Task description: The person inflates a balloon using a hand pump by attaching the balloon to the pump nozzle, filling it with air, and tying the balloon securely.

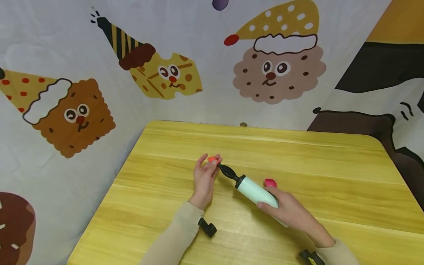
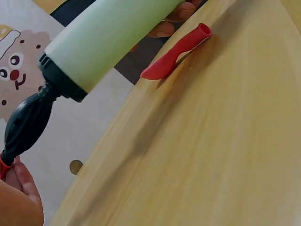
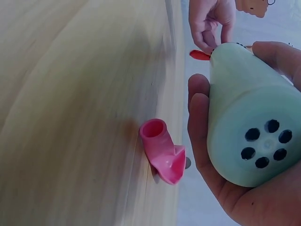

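A mint-green hand balloon pump (image 1: 256, 191) with a ribbed black nozzle (image 1: 228, 171) is held above the table, pointing to the far left. My right hand (image 1: 291, 209) grips its barrel near the rear end, which shows a ring of holes in the right wrist view. My left hand (image 1: 203, 182) pinches an orange-red balloon (image 1: 212, 159) at the nozzle's tip; in the left wrist view its red neck (image 2: 4, 167) surrounds the tip. A deflated pink-red balloon (image 3: 162, 150) lies on the table beside the pump, close to my right hand.
The wooden table (image 1: 159, 147) has rounded far corners. Behind it hangs a white cloth (image 1: 212, 106) printed with cartoon biscuits and cheese. Black devices sit at both wrists, one by the left sleeve (image 1: 208, 227) and one by the right sleeve (image 1: 338, 252).
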Demonstrator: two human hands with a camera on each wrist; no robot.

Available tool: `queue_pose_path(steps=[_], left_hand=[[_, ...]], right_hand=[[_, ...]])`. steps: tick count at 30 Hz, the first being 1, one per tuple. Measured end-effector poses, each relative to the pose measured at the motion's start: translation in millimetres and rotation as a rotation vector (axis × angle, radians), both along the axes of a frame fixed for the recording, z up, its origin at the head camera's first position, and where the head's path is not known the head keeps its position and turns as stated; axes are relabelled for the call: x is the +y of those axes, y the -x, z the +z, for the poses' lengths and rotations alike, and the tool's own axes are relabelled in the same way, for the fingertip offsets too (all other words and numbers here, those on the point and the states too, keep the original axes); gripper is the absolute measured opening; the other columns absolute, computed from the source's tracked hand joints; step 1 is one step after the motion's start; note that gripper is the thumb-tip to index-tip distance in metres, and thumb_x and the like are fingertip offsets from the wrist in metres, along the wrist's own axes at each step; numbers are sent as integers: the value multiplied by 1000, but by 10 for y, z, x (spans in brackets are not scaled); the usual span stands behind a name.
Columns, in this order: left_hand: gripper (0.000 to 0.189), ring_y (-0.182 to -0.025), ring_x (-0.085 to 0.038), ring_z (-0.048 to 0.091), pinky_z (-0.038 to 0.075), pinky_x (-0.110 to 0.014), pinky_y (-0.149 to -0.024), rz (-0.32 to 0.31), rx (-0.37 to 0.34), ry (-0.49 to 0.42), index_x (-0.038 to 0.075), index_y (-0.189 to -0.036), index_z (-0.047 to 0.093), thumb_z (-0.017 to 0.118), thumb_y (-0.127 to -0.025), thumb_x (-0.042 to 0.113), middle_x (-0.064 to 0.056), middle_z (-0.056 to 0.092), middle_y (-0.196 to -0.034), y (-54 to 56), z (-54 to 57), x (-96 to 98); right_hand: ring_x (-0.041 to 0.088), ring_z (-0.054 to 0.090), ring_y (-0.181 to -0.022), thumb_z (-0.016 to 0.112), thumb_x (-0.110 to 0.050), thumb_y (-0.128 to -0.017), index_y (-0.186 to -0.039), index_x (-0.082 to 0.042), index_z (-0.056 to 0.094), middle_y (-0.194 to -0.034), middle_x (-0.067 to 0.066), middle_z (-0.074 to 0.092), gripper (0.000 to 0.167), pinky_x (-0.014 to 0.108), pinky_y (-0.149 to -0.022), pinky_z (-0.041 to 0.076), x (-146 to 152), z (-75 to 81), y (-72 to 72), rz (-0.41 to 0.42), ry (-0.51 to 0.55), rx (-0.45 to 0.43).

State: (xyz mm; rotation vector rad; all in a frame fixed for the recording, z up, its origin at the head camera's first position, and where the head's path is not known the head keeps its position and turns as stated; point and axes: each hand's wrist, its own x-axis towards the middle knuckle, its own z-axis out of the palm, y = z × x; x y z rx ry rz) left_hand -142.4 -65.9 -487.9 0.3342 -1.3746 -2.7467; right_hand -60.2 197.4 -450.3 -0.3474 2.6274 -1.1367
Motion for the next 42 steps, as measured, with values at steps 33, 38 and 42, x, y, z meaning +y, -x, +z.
queue_pose_path(steps=[33, 38, 42], left_hand=[[56, -123, -24, 65, 42, -38, -113, 29, -123, -205, -8, -152, 37, 61, -105, 9, -19, 65, -136, -37, 89, 154], [53, -113, -21, 69, 46, -37, -107, 18, -145, -187, -8, -148, 40, 63, -104, 9, -14, 71, -125, -22, 106, 150], [48, -115, -22, 68, 48, -35, -106, -24, -136, -246, -5, -145, 41, 61, -106, 16, -11, 73, -120, -22, 122, 145]], right_hand=[[21, 65, -85, 86, -34, -86, -134, -7, 62, -111, 9, 71, 60, 45, -70, 55, -282, -65, -39, -83, -171, 336], [21, 65, -84, 86, -31, -86, -134, -7, 62, -111, 11, 71, 59, 45, -68, 56, -298, -82, -56, -85, -170, 361], [19, 64, -86, 83, -35, -89, -135, -7, 62, -109, 8, 71, 58, 44, -72, 55, -290, -75, -66, -102, -122, 290]])
